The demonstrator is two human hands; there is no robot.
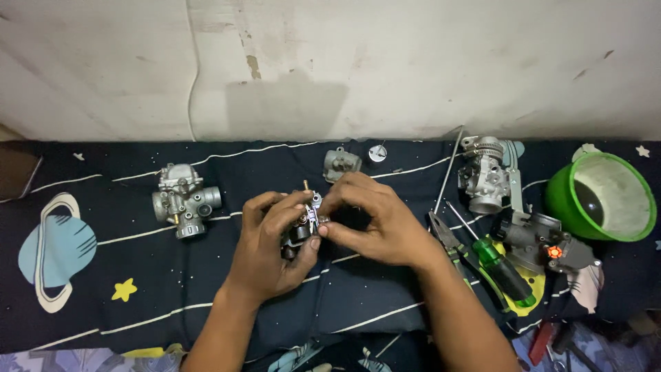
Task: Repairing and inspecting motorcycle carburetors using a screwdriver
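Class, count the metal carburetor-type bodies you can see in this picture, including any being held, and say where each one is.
4: one on the cloth at left, one held in both hands, one by the wall at right, one dark one beside the green bowl. Small loose parts excluded.

Cast metal carburetor (184,200) — dull grey; glossy green plastic bowl (600,195); matt printed cloth (138,275); rough, flaking wall (330,62) — off-white.

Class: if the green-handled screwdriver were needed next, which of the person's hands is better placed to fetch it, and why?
Probably the right hand. The green-handled screwdriver lies on the cloth to its right, beside the pliers. The left hand is on the far side, cradling the small carburetor part that both hands hold.
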